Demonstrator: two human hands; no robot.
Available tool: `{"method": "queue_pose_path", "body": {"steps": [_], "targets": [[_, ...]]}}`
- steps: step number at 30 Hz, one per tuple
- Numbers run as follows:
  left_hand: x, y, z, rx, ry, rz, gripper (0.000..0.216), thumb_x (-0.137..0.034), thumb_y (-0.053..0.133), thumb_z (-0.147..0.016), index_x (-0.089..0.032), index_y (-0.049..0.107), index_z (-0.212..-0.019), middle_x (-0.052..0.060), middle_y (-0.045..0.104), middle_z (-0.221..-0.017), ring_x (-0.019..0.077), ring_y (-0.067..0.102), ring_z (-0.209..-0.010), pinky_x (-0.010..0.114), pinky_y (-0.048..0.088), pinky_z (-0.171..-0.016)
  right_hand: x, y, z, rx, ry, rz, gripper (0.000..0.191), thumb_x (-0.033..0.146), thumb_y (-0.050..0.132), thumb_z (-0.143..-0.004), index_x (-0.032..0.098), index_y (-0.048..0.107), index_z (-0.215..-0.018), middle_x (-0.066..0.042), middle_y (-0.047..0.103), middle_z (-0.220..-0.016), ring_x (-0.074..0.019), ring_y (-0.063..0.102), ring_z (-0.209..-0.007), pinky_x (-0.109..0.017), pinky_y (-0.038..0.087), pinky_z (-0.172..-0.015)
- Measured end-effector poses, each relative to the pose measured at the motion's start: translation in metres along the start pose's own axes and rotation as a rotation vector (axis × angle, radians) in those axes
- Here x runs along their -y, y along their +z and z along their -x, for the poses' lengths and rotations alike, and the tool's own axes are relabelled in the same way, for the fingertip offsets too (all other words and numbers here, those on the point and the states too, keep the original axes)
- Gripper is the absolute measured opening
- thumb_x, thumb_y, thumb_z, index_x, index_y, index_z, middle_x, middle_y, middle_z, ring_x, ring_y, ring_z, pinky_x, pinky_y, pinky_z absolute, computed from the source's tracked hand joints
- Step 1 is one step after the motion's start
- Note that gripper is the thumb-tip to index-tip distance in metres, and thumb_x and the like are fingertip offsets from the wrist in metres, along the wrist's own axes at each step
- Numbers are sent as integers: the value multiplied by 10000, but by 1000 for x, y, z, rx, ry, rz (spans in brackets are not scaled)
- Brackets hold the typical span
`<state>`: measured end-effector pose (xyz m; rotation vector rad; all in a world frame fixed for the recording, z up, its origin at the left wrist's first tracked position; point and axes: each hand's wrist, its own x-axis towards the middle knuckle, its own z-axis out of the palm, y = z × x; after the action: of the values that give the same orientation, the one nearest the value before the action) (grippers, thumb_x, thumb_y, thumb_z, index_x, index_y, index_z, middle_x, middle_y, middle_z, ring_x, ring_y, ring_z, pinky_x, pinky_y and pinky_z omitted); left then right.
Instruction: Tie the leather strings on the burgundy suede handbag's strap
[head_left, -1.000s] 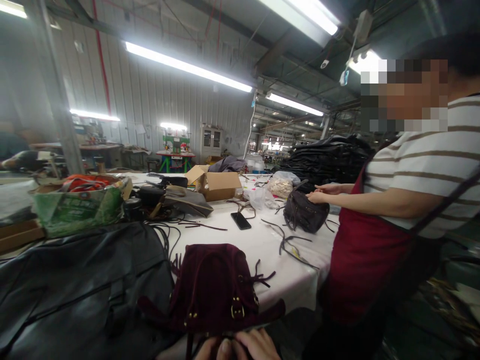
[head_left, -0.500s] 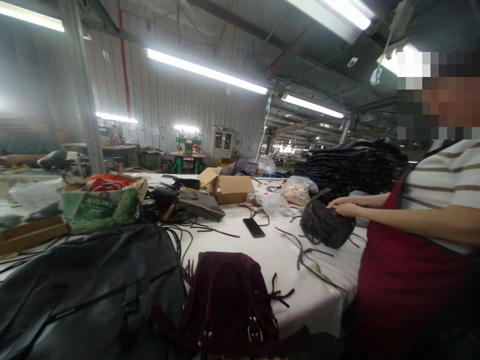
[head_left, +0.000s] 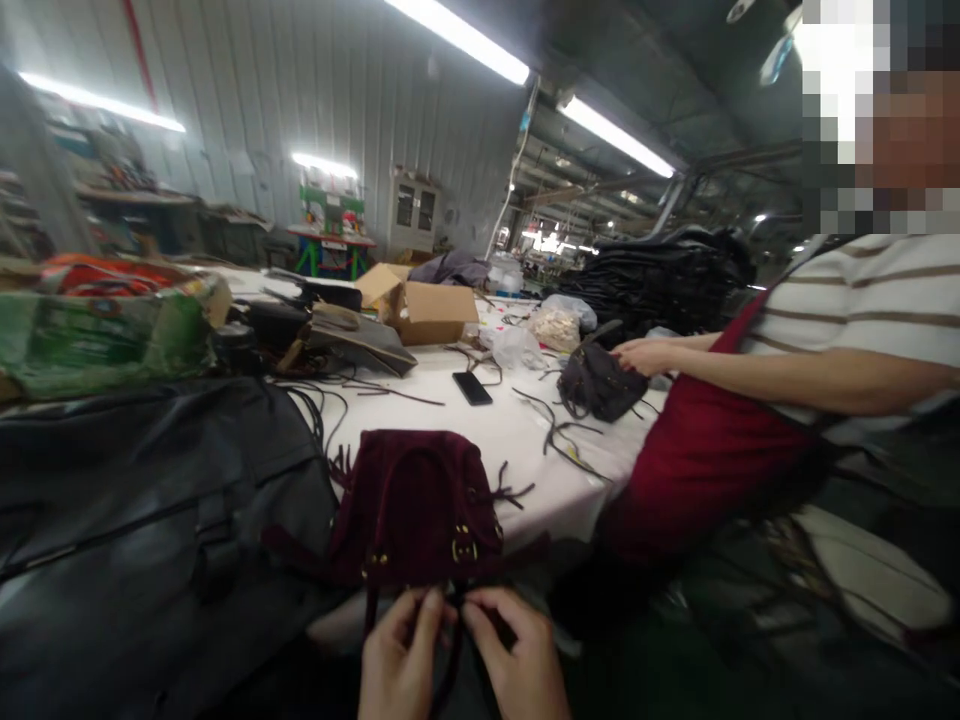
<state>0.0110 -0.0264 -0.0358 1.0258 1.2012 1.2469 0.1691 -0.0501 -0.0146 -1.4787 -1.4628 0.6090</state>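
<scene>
At the far left a green-printed carton (head_left: 90,335) sits on the white table (head_left: 517,450); its lettering is too blurred to read. Dark leather pieces (head_left: 150,520) cover the table's near-left corner and overhang its edge. The maroon suede bag (head_left: 416,510) lies at the near edge, its gold buckle (head_left: 463,548) facing the camera and a thin strap hanging off the edge. The left hand (head_left: 397,665) and right hand (head_left: 517,660) meet just below it, thumbs and forefingers pinched together on that strap. Bare cloth lies beyond the bag, up to a black phone (head_left: 472,388) and loose dark cords (head_left: 559,440). Farther back stands an open cardboard box (head_left: 427,312). At right, a co-worker's hand (head_left: 641,355) rests on a small dark bag (head_left: 596,385).
</scene>
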Motion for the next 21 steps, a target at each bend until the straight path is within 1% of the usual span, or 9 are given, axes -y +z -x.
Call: {"method": "queue_pose_path", "body": {"steps": [1, 3, 5, 8, 12, 16, 18, 21], "targets": [[-1, -2, 1, 21, -1, -4, 620, -802, 735, -870, -191, 840, -855, 91, 788, -785, 229, 679, -724, 295, 548, -711, 7, -1, 2, 21, 85, -56, 304, 504, 689, -1041, 259, 850, -963, -61, 829, -926, -248, 777, -871, -271, 594, -803], [-2, -6, 1, 27, -25, 1, 612, -776, 742, -881, -173, 839, -842, 92, 771, -748, 221, 674, -716, 278, 539, -696, 18, -1, 5, 31, 194, -128, 307, 509, 713, -1025, 241, 853, -977, -53, 825, -917, -241, 752, -869, -264, 567, -797], [-4, -7, 1, 2, -57, 34, 615, -769, 761, -867, -161, 839, -820, 91, 760, -717, 208, 657, -677, 272, 531, -660, 23, 1, 5, 26, 233, -170, 311, 509, 732, -1010, 227, 858, -981, -52, 826, -912, -240, 743, -867, -264, 560, -798], [-8, -4, 1, 7, -123, 145, 612, -753, 845, -790, -141, 840, -805, 108, 781, -749, 192, 648, -646, 266, 530, -615, 21, 4, 7, 4, 245, -214, 327, 512, 748, -996, 206, 864, -985, -66, 832, -923, -254, 756, -885, -276, 573, -805], [-14, -1, 0, 19, -270, 357, 550, -623, 984, -674, -112, 821, -796, 108, 781, -759, 159, 647, -623, 241, 525, -584, 15, 6, 7, -26, 217, -257, 325, 509, 743, -994, 206, 858, -977, -67, 826, -900, -261, 754, -846, -297, 579, -767], [-16, -2, -1, -16, -424, 546, 482, -456, 1043, -605, -111, 777, -812, 81, 767, -746, 152, 659, -594, 236, 524, -542, 14, 5, 7, -52, 128, -197, 194, 382, 725, -1008, 242, 857, -979, -40, 811, -923, -231, 734, -866, -293, 544, -804], [-15, -3, -2, -21, -458, 595, 456, -394, 1044, -606, -113, 763, -830, 67, 761, -745, 149, 670, -604, 231, 533, -549, 15, 4, 6, -65, 67, -150, 158, 317, 713, -1013, 250, 849, -966, -31, 792, -924, -216, 714, -868, -294, 521, -808], [-13, -4, -3, -13, -466, 636, 415, -295, 1039, -594, -108, 759, -837, 54, 753, -751, 145, 682, -635, 224, 549, -577, 16, 6, 5, -77, -1, -115, 154, 261, 693, -1027, 250, 835, -970, -27, 774, -928, -209, 700, -881, -297, 508, -812]]}}
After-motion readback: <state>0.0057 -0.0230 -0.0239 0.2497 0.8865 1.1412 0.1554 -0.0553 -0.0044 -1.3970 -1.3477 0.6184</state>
